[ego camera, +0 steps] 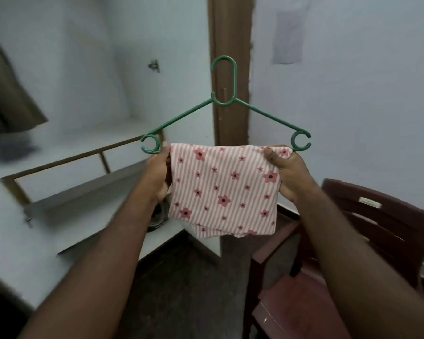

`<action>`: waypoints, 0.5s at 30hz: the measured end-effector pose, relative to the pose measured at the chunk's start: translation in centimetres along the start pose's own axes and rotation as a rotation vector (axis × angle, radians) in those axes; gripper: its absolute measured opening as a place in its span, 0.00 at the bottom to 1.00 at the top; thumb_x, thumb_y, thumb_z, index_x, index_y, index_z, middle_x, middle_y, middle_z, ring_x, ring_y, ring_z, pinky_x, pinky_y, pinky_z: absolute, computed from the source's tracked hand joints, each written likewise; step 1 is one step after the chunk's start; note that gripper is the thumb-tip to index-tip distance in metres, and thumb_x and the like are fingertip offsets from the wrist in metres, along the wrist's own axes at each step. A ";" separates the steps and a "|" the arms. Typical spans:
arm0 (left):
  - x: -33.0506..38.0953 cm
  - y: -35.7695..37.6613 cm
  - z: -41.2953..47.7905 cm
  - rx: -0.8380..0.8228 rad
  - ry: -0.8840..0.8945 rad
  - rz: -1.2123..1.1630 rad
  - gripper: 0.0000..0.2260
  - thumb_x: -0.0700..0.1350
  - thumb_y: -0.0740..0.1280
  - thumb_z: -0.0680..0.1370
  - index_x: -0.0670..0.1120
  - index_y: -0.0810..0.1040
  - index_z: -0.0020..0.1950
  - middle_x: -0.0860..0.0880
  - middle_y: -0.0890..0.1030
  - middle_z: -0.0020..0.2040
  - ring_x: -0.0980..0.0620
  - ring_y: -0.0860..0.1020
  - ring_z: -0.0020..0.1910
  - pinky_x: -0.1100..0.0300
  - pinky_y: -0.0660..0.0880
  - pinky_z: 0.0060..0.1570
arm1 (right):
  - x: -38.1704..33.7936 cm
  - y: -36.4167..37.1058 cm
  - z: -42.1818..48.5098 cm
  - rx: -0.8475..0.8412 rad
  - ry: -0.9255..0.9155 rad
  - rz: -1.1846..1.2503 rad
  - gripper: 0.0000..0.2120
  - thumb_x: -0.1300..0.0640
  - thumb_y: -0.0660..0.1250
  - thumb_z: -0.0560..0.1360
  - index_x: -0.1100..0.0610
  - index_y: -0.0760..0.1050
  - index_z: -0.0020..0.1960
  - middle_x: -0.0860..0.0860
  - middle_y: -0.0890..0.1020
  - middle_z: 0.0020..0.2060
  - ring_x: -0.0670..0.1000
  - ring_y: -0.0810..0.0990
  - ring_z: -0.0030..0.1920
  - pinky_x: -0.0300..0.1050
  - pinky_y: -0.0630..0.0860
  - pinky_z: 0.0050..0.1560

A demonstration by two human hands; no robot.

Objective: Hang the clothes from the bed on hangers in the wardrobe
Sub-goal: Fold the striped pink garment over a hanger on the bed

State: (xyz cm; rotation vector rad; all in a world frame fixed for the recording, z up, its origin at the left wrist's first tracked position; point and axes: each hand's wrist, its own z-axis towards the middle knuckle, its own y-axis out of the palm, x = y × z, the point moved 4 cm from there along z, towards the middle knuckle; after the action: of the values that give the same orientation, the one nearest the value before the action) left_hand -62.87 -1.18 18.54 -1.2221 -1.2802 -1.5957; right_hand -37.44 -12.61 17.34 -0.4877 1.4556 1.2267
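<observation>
Cloth point(223, 189), flowered, drapes over green hanger point(179, 119), left hand point(157, 173) and right hand point(291, 172) pinching its ends.

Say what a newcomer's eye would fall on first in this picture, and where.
The green hanger stands upright at centre, held up before a brown wooden post. Across its lower part hangs a folded pink-striped cloth with red flowers, the left hand and right hand gripping its upper corners. A dark red chair sits at lower right.

pale walls point(353, 106), brown chair point(377, 216), dark floor point(194, 277)
</observation>
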 end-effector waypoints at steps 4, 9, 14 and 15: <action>2.4 -6.9 1.8 0.120 0.045 -0.101 0.14 0.50 0.59 0.83 0.43 0.79 0.48 0.46 0.83 0.42 0.50 0.81 0.42 0.53 0.78 0.51 | 3.0 6.5 4.2 -0.146 0.084 -0.025 0.04 0.62 0.69 0.76 0.63 0.78 0.49 0.55 0.85 0.39 0.53 0.85 0.39 0.49 0.82 0.41; 6.2 -14.6 4.9 0.240 0.165 -0.023 0.15 0.52 0.60 0.83 0.41 0.79 0.49 0.46 0.84 0.41 0.51 0.82 0.41 0.56 0.80 0.44 | 6.2 15.9 8.5 -0.259 0.145 0.035 0.07 0.59 0.72 0.71 0.62 0.79 0.46 0.56 0.86 0.38 0.53 0.85 0.38 0.50 0.82 0.39; 11.5 -20.6 8.9 0.319 0.320 -0.067 0.13 0.49 0.62 0.82 0.43 0.79 0.45 0.48 0.84 0.37 0.52 0.81 0.37 0.56 0.79 0.40 | 8.0 25.1 13.3 -0.306 0.163 0.096 0.04 0.60 0.70 0.75 0.60 0.78 0.47 0.54 0.85 0.39 0.52 0.84 0.40 0.53 0.83 0.43; 12.4 -21.4 9.5 0.328 0.338 -0.059 0.12 0.49 0.62 0.82 0.44 0.79 0.44 0.49 0.83 0.36 0.52 0.81 0.36 0.57 0.79 0.39 | 8.3 26.4 14.1 -0.282 0.177 0.118 0.03 0.59 0.70 0.76 0.60 0.78 0.47 0.54 0.84 0.39 0.52 0.84 0.39 0.53 0.83 0.43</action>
State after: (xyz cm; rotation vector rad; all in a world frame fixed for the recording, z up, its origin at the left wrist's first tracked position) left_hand -84.13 13.09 25.23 -0.6859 -1.2999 -1.4837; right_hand -55.23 12.24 22.89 -0.7235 1.4822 1.5255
